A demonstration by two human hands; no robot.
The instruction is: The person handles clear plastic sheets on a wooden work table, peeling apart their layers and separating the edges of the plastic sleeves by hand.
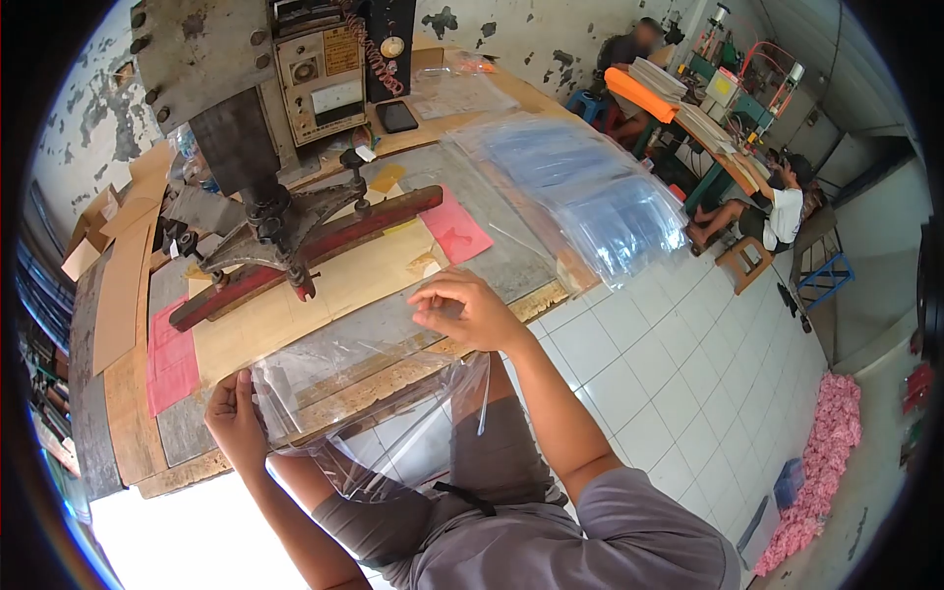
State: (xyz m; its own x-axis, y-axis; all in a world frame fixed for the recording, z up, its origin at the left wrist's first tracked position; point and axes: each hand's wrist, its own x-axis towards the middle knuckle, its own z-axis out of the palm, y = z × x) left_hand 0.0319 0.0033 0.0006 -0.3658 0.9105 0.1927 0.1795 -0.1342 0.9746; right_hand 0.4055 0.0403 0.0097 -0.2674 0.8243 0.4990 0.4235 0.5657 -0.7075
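Observation:
A clear plastic sheet [344, 379] lies over the front edge of the worktable [393, 379] and hangs down above my lap. My left hand [237, 408] pinches its left corner. Above the sheet's right part is my right hand [462, 307], its fingers curled in; whether it grips the film cannot be made out. Just beyond both hands, a yellowish board [295, 320] rests on the grey plate, with pink pieces at its two ends. Over that board stands a press with a long red bar [324, 251].
Stacked clear bluish plastic sheets [590, 187] cover the table's right side. A phone [396, 117] lies beside the control box [323, 84]. Cardboard [123, 285] is at the left. Two people sit farther back at the right, near another machine [723, 88]. Pink material [816, 462] lies on the floor.

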